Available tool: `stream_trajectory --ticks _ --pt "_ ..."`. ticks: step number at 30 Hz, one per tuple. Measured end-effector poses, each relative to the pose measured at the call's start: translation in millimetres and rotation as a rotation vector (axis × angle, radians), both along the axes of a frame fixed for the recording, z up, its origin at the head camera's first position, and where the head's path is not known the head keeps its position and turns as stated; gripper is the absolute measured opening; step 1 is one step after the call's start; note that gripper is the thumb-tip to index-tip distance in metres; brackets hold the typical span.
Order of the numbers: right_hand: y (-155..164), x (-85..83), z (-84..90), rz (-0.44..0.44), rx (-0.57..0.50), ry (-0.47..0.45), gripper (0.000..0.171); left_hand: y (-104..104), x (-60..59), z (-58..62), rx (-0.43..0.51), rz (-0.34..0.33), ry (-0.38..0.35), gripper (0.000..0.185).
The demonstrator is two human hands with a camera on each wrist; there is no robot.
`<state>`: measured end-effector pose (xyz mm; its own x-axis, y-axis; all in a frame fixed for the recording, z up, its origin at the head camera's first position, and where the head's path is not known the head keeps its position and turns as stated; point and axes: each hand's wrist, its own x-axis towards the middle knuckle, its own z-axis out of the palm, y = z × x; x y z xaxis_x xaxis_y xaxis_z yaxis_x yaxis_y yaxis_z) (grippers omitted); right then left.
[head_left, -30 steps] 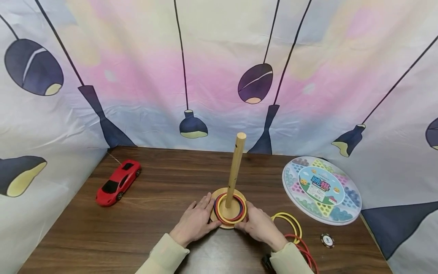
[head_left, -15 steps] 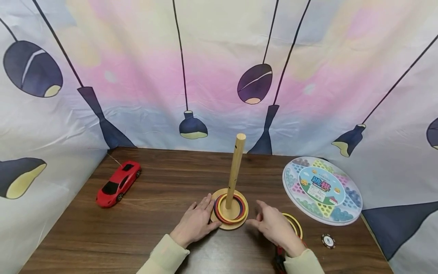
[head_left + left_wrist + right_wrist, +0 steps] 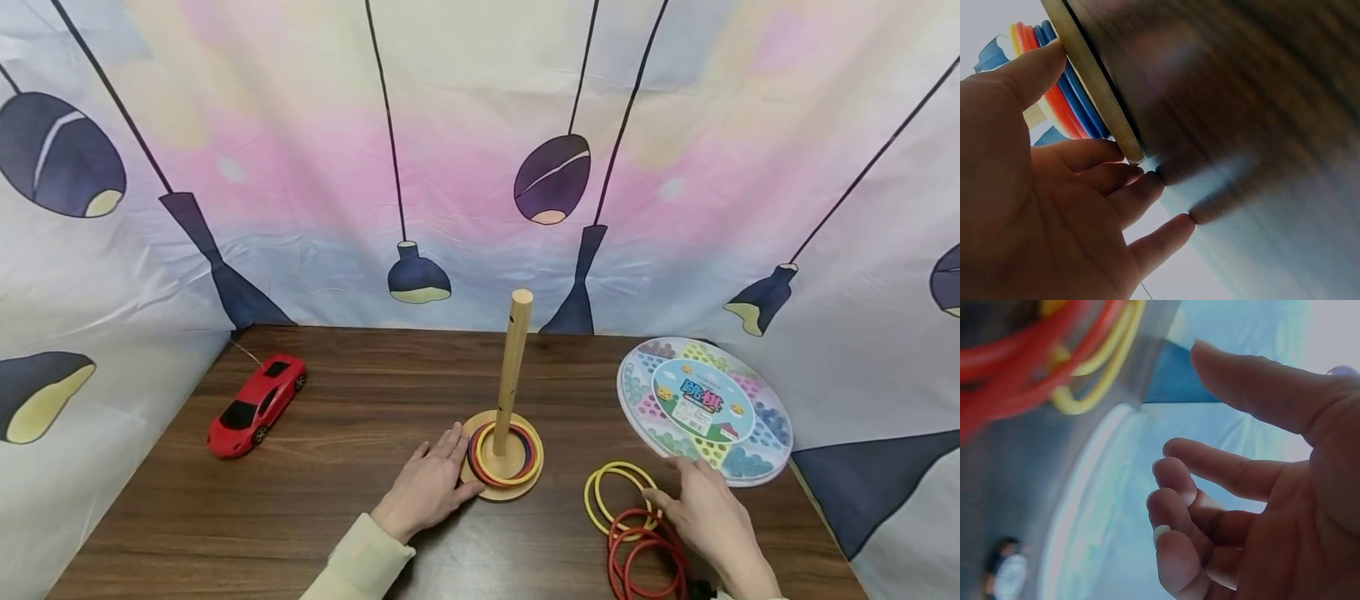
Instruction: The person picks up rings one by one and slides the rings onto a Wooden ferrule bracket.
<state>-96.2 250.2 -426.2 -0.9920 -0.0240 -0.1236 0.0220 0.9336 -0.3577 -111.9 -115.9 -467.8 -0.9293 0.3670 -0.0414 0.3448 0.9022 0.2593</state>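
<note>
A wooden peg stand [image 3: 512, 367] rises from a round base [image 3: 501, 492], with red, blue and yellow rings [image 3: 504, 457] lying around the post. My left hand [image 3: 431, 483] lies flat on the table, its straight fingers against the base's left edge [image 3: 1094, 81], beside the stacked rings [image 3: 1066, 106]. My right hand [image 3: 701, 508] hovers at the right edge of loose yellow rings [image 3: 618, 492] and red rings [image 3: 645, 558]. Its fingers [image 3: 1179, 481] are loosely bent and hold nothing, close to the yellow rings [image 3: 1097, 362].
A round marble game box [image 3: 705, 408] lies at the back right, just beyond my right hand. A red toy car [image 3: 257, 404] sits at the left. A printed cloth backdrop [image 3: 480, 167] walls in the brown table [image 3: 337, 533] on three sides.
My right hand has left the base's right side and moved right and toward me, to the loose rings. The left hand has stayed at the base.
</note>
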Motion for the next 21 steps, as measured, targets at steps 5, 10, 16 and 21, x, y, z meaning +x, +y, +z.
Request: stream_trajectory --ticks 5,10,16,21 --pt "7.4 0.7 -11.9 -0.037 -0.047 -0.059 0.063 1.9 -3.2 -0.4 -0.007 -0.01 0.009 0.079" --pt "6.0 -0.1 -20.1 -0.056 -0.084 -0.056 0.05 2.7 -3.6 -0.5 -0.003 -0.003 -0.002 0.08" --pt "2.0 -0.2 -28.0 -0.068 -0.116 -0.066 0.04 1.3 -1.9 0.1 -0.008 0.016 -0.023 0.081" --pt "1.8 0.0 -31.0 -0.078 -0.127 -0.088 0.033 1.7 -2.3 -0.9 -0.006 0.014 -0.021 0.081"
